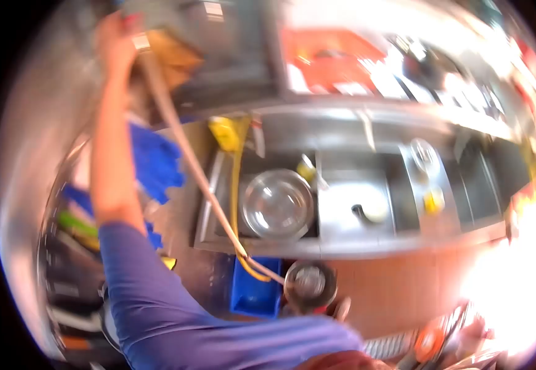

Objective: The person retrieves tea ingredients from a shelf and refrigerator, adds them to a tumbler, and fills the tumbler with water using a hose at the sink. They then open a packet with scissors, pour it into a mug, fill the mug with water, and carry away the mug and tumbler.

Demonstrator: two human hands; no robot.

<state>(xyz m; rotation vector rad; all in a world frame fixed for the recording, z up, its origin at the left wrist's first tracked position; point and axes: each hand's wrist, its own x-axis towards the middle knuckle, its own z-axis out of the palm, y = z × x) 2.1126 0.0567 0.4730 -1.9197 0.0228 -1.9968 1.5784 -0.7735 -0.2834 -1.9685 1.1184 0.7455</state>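
Note:
My left hand (120,40) is raised to the upper left and looks closed around a fitting at the top of a beige hose. Motion blur smears its fingers, and a red bit shows beside them. The beige hose (184,145) runs down slantwise to a round metal pot (310,285), its lower end at the rim. Skin showing at the pot's lower right edge looks like part of my right hand (342,308), which seems to hold the pot; most of this hand is hidden. A blue plastic bin (255,296) is just left of the pot.
A steel sink counter (342,246) stretches across the middle, a large metal bowl (278,205) in its left basin. A yellow hose (236,191) hangs over its front edge. Blue cloths (154,160) are beyond my left arm. An orange-red tray (335,55) sits behind. Glare washes out the right.

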